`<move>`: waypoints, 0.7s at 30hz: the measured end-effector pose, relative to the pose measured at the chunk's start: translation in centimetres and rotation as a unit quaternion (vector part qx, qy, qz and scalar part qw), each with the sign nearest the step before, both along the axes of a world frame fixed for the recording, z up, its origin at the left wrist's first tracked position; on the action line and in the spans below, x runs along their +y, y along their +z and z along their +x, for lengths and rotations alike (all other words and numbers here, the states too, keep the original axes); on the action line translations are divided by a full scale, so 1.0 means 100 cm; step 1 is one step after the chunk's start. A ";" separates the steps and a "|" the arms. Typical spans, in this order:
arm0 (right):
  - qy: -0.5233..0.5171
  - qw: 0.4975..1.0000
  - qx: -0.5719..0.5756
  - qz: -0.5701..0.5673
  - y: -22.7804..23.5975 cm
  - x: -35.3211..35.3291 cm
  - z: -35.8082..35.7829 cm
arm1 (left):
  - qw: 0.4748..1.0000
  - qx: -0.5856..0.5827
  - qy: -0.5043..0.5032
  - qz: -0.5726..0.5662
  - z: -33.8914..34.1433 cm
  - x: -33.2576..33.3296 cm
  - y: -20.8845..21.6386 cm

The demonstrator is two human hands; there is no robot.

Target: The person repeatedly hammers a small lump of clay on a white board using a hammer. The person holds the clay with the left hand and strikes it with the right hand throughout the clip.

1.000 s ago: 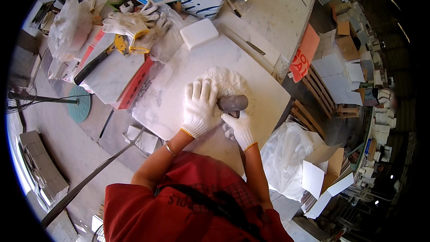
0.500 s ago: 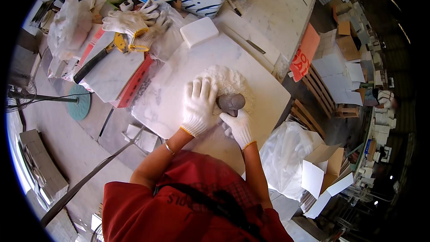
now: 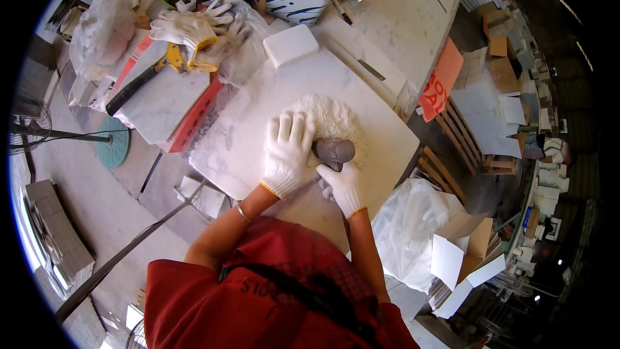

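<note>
The gloved left hand lies palm down with its fingers extended and close together; whether anything sits beneath the palm cannot be seen. The gloved right hand, just beside it, grips a dark blunt-headed tool, whose rounded head projects ahead of the thumb, near the left hand's fingers; most of its handle is hidden by the grip. Immediately beyond both hands, pale crumbly powder forms a mound on a smooth stone slab. Farther ahead of the hands, a white block rests near the slab's far corner, and a narrow dark blade lies to the right of that block. To the left of the left hand and well apart from it, a hammer with a black handle lies beside loose knitted gloves. To the right of the right hand, translucent plastic sheeting adjoins an open carton.
</note>
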State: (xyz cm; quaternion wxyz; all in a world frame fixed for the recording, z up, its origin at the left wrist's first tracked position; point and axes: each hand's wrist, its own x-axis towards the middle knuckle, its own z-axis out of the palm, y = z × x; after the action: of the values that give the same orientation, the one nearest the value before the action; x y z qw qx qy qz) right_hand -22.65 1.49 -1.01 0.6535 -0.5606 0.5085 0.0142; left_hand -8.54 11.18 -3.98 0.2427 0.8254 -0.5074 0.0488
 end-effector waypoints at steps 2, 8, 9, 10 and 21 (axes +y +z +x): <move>-0.046 0.997 -0.016 0.062 0.017 -0.001 0.000 | 0.999 0.032 -0.001 -0.003 -0.001 0.002 0.013; -0.057 0.993 -0.076 -0.067 0.077 0.015 -0.004 | 0.999 0.047 -0.008 -0.023 0.000 0.004 0.014; -0.069 0.990 -0.091 -0.084 0.080 0.018 -0.003 | 0.999 0.045 -0.006 -0.016 -0.001 0.006 0.013; -0.064 0.993 -0.057 -0.080 0.066 0.017 -0.008 | 0.999 0.042 -0.007 -0.009 -0.002 0.004 0.014; -0.047 0.998 -0.034 -0.009 0.056 0.004 -0.001 | 0.998 0.056 -0.006 -0.023 -0.001 0.001 0.013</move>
State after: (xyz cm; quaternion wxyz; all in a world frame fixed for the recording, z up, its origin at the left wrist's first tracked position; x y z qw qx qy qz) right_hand -22.71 1.90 4.54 0.6649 -0.5424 0.5119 -0.0403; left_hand -8.62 11.32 -2.69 0.2902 0.8180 -0.4966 0.0129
